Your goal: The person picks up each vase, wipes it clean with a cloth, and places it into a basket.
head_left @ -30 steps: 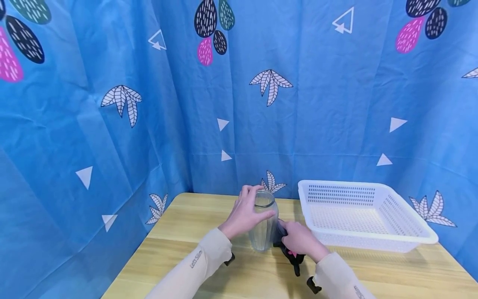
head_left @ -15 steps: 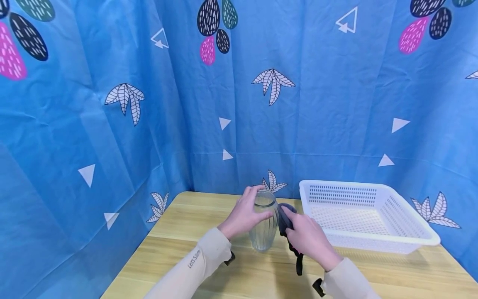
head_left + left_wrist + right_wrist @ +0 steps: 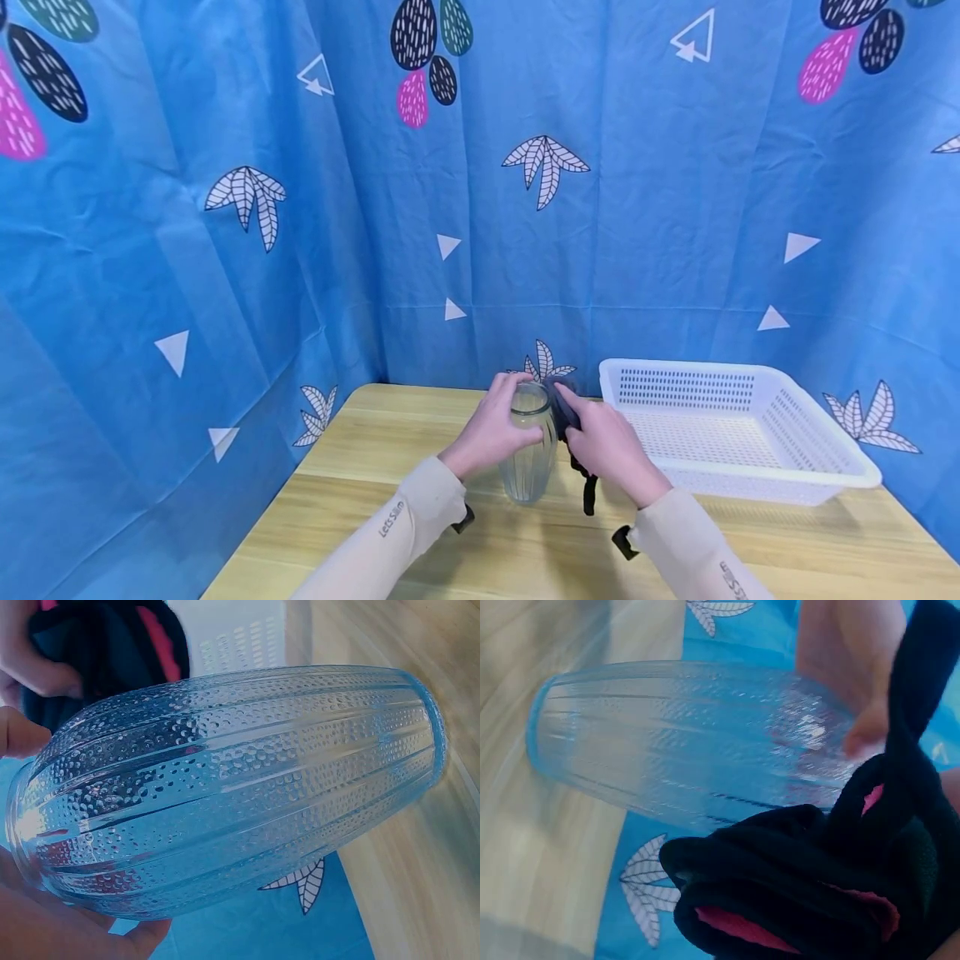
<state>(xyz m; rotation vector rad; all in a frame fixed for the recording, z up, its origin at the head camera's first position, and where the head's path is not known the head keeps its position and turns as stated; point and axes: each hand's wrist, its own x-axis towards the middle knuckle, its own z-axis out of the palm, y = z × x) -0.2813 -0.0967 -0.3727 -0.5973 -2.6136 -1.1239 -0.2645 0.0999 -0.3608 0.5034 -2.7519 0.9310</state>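
A clear glass vase (image 3: 528, 471) with ribbed, dimpled sides stands upright on the table. My left hand (image 3: 489, 429) holds it near the neck, thumb toward me and fingers around the far side. Just right of the vase, my right hand (image 3: 613, 446) grips a folded black fabric item with a pink lining (image 3: 780, 877), its index finger stretched along the top. A black strap (image 3: 588, 492) dangles below that hand. In the left wrist view the black fabric (image 3: 112, 649) sits close behind the vase's upper side. Most of the right fingers are hidden by the fabric.
A white perforated plastic basket (image 3: 738, 479) stands at the right of the wooden table (image 3: 367, 467). A blue patterned curtain (image 3: 480, 208) hangs behind the table and along its left side.
My right hand has lifted the black fabric from low beside the vase up to its rim height, its strap swinging below. The left hand and vase have stayed in place.
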